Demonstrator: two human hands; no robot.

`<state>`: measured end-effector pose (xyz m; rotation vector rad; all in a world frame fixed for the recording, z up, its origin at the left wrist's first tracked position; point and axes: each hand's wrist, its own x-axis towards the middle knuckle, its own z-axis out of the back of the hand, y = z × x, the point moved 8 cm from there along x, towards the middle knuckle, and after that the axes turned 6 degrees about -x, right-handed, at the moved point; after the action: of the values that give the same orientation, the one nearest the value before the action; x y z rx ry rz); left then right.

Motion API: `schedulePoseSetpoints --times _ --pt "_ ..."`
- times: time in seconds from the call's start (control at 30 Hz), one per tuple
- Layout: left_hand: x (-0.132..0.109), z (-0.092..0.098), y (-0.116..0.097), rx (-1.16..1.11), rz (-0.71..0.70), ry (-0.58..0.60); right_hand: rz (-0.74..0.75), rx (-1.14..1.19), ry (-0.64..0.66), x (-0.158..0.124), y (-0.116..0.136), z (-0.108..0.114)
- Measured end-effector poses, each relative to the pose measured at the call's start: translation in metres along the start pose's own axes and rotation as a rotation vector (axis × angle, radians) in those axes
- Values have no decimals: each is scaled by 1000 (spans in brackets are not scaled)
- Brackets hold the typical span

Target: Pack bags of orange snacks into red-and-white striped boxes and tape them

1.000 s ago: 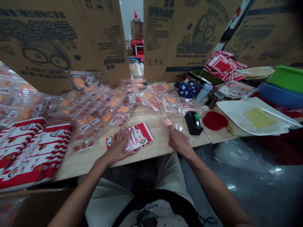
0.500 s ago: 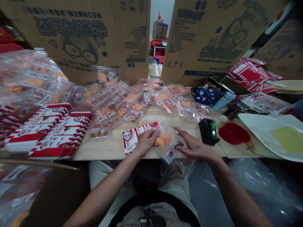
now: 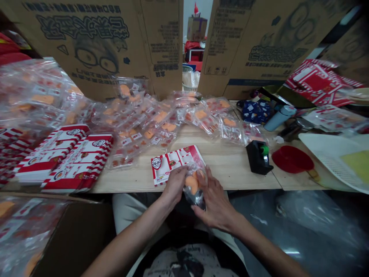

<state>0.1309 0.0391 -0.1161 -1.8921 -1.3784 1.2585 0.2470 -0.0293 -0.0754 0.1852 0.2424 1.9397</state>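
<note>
Between my hands is a clear plastic bag (image 3: 192, 185) with orange pieces inside, bunched up at the table's front edge. My left hand (image 3: 175, 184) is closed on the bag's left side. My right hand (image 3: 213, 197) wraps round its right side, with the fingers over the top and the thumb low near the bag's bottom. Part of the bag is hidden by the right fingers. A red and white printed card (image 3: 163, 166) with a bearded face lies flat on the table just beyond my hands, partly covered by the bag and the left hand.
Filled clear bags (image 3: 160, 115) spread across the back of the table. Striped flat packs (image 3: 80, 163) are stacked at left. A black tape dispenser (image 3: 258, 159), a red dish (image 3: 292, 159) and a white basket (image 3: 325, 154) stand at right. Cardboard boxes (image 3: 95, 42) rise behind.
My right hand has moved left and down onto the bag. The bag, earlier spread out and hanging past the table edge, is now gathered smaller between both hands. The view has shifted slightly.
</note>
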Motion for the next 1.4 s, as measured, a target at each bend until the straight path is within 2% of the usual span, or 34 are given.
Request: schedulePoseSetpoints --times 0.07,0.13,0.2,0.27,0.3,0.37,0.43,0.5,0.6,0.7,0.77,0.87,1.0,1.07,1.13,1.23,1.3,1.4 --pt "6 -6 -5 42 -6 43 -8 -25 -55 5 -6 9" --pt "18 -11 -21 163 -94 80 -38 -68 -55 15 -24 19" --pt "32 -14 -49 464 -278 100 -112 -139 -31 29 -55 31" --pt "48 -23 -69 921 -439 159 -227 -208 -4 43 -96 41" --pt "56 -28 -70 1152 -465 223 -284 -234 10 48 -116 45" --pt "72 -31 -57 1495 -403 393 -364 -276 36 55 -149 48" --pt "80 -31 -42 1642 -336 526 -372 -300 48 57 -167 45" --pt "81 -32 -37 1658 -367 553 -340 -299 40 56 -171 41" --pt "65 -33 -52 1514 -496 561 -321 -233 9 49 -163 47" --pt "38 -26 -86 1288 -630 607 -276 -54 -32 42 -146 73" --pt "20 -20 -111 1143 -694 653 -123 158 -27 40 -125 98" --pt "-3 -13 -137 965 -734 708 141 484 75 36 -90 131" --pt "-20 -14 -147 856 -728 740 288 641 254 39 -57 154" --pt "-26 -15 -145 841 -707 760 354 598 332 45 -42 158" --pt "-28 -14 -141 832 -675 778 395 483 349 50 -30 162" --pt "-28 -9 -139 825 -657 782 411 248 252 54 -18 169" --pt "-27 -4 -140 822 -681 759 364 84 77 52 -12 175" --pt "-23 0 -141 820 -726 717 194 -125 -226 45 -5 184"
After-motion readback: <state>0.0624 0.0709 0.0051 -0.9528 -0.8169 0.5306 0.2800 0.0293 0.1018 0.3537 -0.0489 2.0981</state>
